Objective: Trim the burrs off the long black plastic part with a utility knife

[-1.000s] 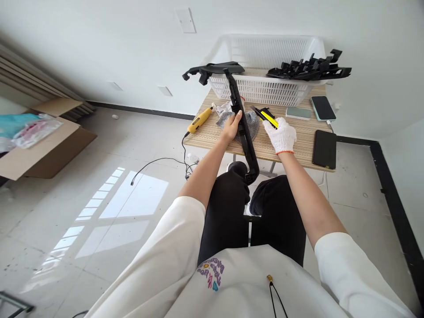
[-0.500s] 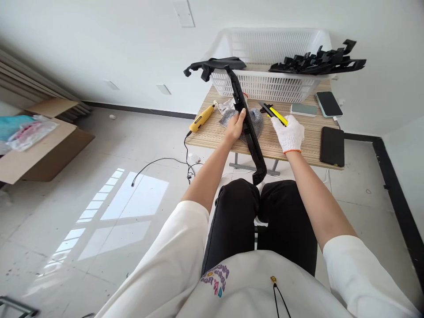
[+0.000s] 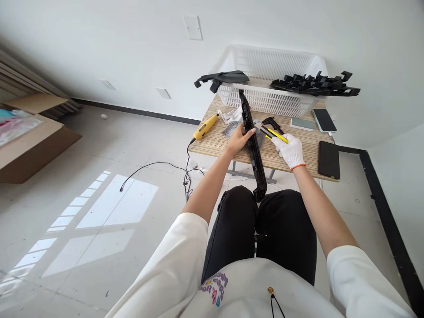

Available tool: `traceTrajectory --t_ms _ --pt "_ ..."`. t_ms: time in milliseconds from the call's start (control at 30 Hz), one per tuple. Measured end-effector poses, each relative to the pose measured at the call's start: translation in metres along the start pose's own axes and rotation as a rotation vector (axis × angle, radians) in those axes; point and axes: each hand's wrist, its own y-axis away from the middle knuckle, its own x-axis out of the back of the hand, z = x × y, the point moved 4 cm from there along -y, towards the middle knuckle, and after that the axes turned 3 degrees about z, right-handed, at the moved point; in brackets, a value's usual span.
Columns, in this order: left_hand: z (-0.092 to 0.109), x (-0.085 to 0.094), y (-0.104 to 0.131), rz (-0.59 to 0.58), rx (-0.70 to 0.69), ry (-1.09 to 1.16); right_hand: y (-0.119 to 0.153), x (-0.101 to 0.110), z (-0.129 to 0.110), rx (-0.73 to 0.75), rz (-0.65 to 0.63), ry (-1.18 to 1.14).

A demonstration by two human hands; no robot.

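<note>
My bare left hand (image 3: pixel 239 138) is closed around the middle of a long black plastic trim piece (image 3: pixel 255 159), which slants down from above the table to my knees. In a white knitted glove, my right hand (image 3: pixel 290 149) grips a yellow utility knife (image 3: pixel 277 135). Its blade points left and lies close to the trim piece by my left thumb; whether they touch I cannot tell. Under the trim piece lies a grey cloth (image 3: pixel 232 128), partly hidden. A black caliper (image 3: pixel 273 125) rests on the table just behind the knife.
A white plastic basket (image 3: pixel 265 99) at the back of the wooden table (image 3: pixel 215 148) carries several black plastic parts (image 3: pixel 311 84). At the left lies a yellow corded rotary tool (image 3: pixel 206 127). Phones (image 3: pixel 329 158) lie at the right. A cardboard box (image 3: pixel 36 145) stands on the floor.
The trim piece has turned somewhat more upright in my left hand. My right hand has brought the knife closer to it, and the caliper shows more clearly. The camera view has shifted.
</note>
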Motion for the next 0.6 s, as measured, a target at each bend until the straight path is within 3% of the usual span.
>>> traceTrajectory --t_ms 100,600 --pt "0.0 -0.001 0.0 -0.03 0.025 0.039 -0.001 -0.004 0.0 -0.085 -0.04 -0.098" --pt "-0.01 0.003 -0.009 -0.012 0.045 0.103 -0.011 -0.004 -0.002 -0.049 0.061 -0.043"
